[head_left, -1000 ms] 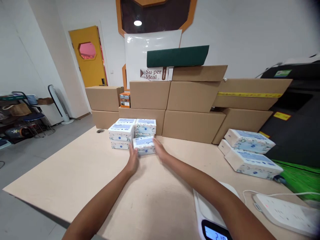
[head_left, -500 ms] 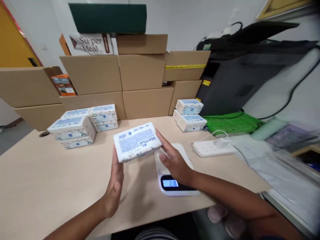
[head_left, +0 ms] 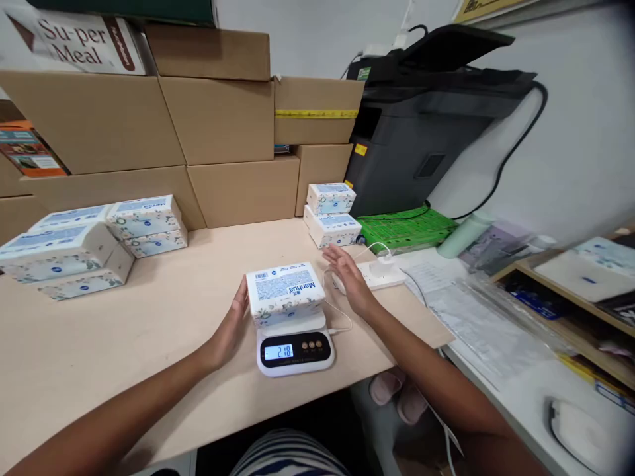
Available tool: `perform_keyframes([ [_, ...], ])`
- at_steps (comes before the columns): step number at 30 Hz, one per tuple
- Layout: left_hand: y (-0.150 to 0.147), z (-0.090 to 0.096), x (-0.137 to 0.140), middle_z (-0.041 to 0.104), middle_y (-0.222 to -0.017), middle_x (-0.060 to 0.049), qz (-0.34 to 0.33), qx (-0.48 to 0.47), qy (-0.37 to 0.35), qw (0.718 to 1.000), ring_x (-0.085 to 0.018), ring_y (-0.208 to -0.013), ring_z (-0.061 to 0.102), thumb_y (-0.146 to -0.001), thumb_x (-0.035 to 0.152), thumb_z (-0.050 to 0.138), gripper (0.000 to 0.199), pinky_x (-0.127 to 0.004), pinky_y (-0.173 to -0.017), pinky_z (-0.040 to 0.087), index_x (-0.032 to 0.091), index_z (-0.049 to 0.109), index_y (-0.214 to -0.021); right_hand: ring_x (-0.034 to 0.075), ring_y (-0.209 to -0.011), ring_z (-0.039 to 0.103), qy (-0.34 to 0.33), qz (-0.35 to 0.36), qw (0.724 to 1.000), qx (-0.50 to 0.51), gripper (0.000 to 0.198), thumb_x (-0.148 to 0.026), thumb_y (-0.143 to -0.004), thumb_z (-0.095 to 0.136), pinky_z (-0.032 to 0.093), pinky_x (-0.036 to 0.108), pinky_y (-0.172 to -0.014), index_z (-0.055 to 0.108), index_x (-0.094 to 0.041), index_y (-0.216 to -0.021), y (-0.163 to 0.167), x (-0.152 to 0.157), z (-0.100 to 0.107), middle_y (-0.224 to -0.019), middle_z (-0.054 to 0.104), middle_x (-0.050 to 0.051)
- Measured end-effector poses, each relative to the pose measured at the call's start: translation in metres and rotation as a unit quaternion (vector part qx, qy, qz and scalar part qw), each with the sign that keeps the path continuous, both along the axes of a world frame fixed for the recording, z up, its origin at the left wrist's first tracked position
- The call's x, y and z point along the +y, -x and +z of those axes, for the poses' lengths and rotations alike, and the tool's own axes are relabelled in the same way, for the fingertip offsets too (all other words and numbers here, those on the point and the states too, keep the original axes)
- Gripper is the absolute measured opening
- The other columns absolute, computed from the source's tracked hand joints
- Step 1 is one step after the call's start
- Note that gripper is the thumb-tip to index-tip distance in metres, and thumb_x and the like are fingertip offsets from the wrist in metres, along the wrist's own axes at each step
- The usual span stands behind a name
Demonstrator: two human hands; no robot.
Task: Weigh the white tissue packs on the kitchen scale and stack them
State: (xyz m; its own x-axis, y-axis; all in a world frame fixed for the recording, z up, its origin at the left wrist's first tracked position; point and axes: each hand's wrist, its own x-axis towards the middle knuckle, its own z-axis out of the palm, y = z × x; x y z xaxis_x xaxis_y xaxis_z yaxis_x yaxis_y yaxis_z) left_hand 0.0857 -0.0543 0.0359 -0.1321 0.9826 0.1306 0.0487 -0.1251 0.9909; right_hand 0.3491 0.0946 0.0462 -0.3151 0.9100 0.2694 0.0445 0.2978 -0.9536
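Observation:
A white and blue pack of tissues (head_left: pixel 286 294) marked "Manhua" rests on a white digital scale (head_left: pixel 296 340). The lit display appears to read 218. My left hand (head_left: pixel 231 334) is open, its straight fingers along the pack's left side; whether they touch it I cannot tell. My right hand (head_left: pixel 353 283) is open and apart from the pack, its fingers spread above the table beside a white power strip (head_left: pixel 381 274). Two stacked tissue packs (head_left: pixel 332 228) stand at the back right. More packs (head_left: pixel 59 254) are stacked on the left.
Cardboard boxes (head_left: pixel 243 192) form a wall along the table's back. A dark printer (head_left: pixel 426 132) stands at the back right, near a green mat (head_left: pixel 407 228). A white cable (head_left: pixel 342 316) runs from the scale. Papers (head_left: pixel 461 317) and a wooden shelf unit (head_left: pixel 565 294) are at the right.
The tissue pack, held between both hands before, now sits on the scale. My right hand has moved off to the right of it. The view has turned to the right.

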Motion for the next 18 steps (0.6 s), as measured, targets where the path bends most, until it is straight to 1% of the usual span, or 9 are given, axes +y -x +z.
perform_keyframes([
  [2,-0.008,0.002,0.007,0.054,-0.17,-0.01,-0.04,-0.027,0.005,0.999,-0.035,-0.166,0.036,-0.088,0.097,0.044,0.104,-0.054,-0.133,0.037,0.033,0.042,-0.169,0.033,-0.148,0.061,0.017,0.069,0.997,0.006,0.098,-0.097,-0.091,0.037,0.045,0.055,-0.126,0.056,-0.027,-0.156,0.012,0.013,0.0,-0.155,0.067,0.017],
  [3,-0.01,0.001,0.009,0.056,-0.167,-0.011,-0.044,-0.031,0.01,0.998,-0.036,-0.166,0.036,-0.086,0.097,0.047,0.105,-0.055,-0.133,0.036,0.033,0.042,-0.169,0.034,-0.144,0.065,0.026,0.096,0.995,0.015,0.096,-0.096,-0.091,0.037,0.049,0.055,-0.123,0.059,-0.026,-0.153,0.018,0.016,-0.002,-0.15,0.071,0.017],
  [5,-0.012,-0.002,0.013,0.06,-0.163,-0.012,-0.034,-0.03,0.025,0.999,-0.037,-0.165,0.038,-0.084,0.095,0.055,0.104,-0.056,-0.132,0.037,0.032,0.047,-0.167,0.034,-0.135,0.07,0.036,0.13,0.99,0.035,0.09,-0.093,-0.093,0.041,0.056,0.055,-0.114,0.062,-0.026,-0.149,0.025,0.014,-0.01,-0.145,0.074,0.016],
  [7,-0.01,-0.004,0.013,0.06,-0.163,-0.012,-0.032,-0.031,0.039,0.998,-0.038,-0.164,0.039,-0.084,0.091,0.062,0.101,-0.057,-0.132,0.039,0.031,0.051,-0.164,0.034,-0.128,0.074,0.034,0.142,0.988,0.047,0.083,-0.089,-0.094,0.049,0.061,0.054,-0.107,0.063,-0.027,-0.147,0.023,0.008,-0.018,-0.142,0.075,0.014],
  [9,-0.007,-0.005,0.012,0.059,-0.164,-0.013,-0.028,-0.039,0.051,0.998,-0.039,-0.165,0.037,-0.084,0.085,0.068,0.096,-0.059,-0.131,0.039,0.032,0.054,-0.162,0.034,-0.124,0.076,0.026,0.126,0.991,0.041,0.075,-0.085,-0.095,0.056,0.063,0.054,-0.103,0.066,-0.029,-0.143,0.015,0.003,-0.023,-0.137,0.078,0.013],
  [12,-0.005,-0.005,0.011,0.058,-0.164,-0.013,-0.014,-0.059,0.086,0.994,-0.041,-0.166,0.033,-0.084,0.076,0.076,0.09,-0.06,-0.13,0.041,0.033,0.056,-0.16,0.033,-0.124,0.075,0.007,0.078,0.997,0.013,0.062,-0.079,-0.097,0.061,0.06,0.056,-0.108,0.07,-0.031,-0.136,0.003,0.002,-0.023,-0.132,0.08,0.011],
  [15,-0.006,-0.005,0.01,0.059,-0.161,-0.012,-0.016,-0.073,0.092,0.993,-0.041,-0.167,0.032,-0.086,0.07,0.078,0.087,-0.06,-0.127,0.046,0.034,0.054,-0.161,0.033,-0.128,0.073,-0.02,0.035,0.999,0.01,0.059,-0.076,-0.098,0.062,0.057,0.058,-0.113,0.067,-0.032,-0.138,0.0,0.002,-0.022,-0.138,0.077,0.01],
  [17,-0.006,-0.006,0.011,0.058,-0.163,-0.011,-0.042,-0.077,0.09,0.992,-0.041,-0.167,0.033,-0.086,0.072,0.076,0.091,-0.06,-0.127,0.046,0.035,0.049,-0.165,0.033,-0.127,0.072,-0.033,0.01,0.999,0.012,0.059,-0.074,-0.099,0.062,0.058,0.058,-0.112,0.065,-0.033,-0.14,0.001,0.0,-0.021,-0.144,0.072,0.011],
  [18,-0.007,-0.007,0.012,0.057,-0.164,-0.011,-0.035,-0.072,0.095,0.992,-0.041,-0.165,0.035,-0.085,0.075,0.076,0.093,-0.06,-0.127,0.046,0.035,0.048,-0.165,0.033,-0.127,0.072,-0.038,0.001,0.999,0.011,0.057,-0.073,-0.099,0.062,0.058,0.058,-0.111,0.065,-0.033,-0.141,0.002,-0.001,-0.021,-0.147,0.07,0.011],
])
